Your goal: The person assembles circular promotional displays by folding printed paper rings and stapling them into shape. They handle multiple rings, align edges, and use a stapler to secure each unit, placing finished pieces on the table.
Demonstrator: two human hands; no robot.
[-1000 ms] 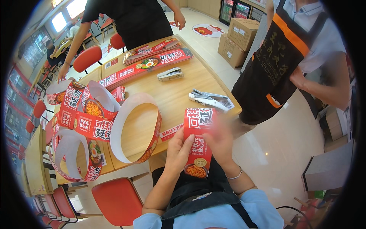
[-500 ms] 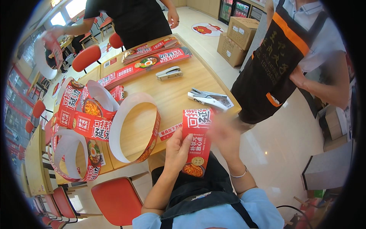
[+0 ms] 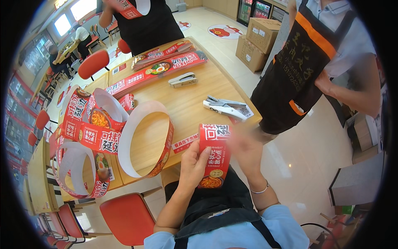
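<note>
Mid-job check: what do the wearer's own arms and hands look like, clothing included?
The left hand and right hand are gloveless, the right partly blurred. Both forearms are uncovered below short light-blue sleeves. A thin, pale bracelet circles the right wrist; none shows on the left.

Lighting was bright and fairly even; panels at upper left glared white. Glossy floor showed small highlights. Desk came out reasonably clear, shadows soft. Right hand blurred around fingers. Fisheye bent edges; corners were black.
</note>
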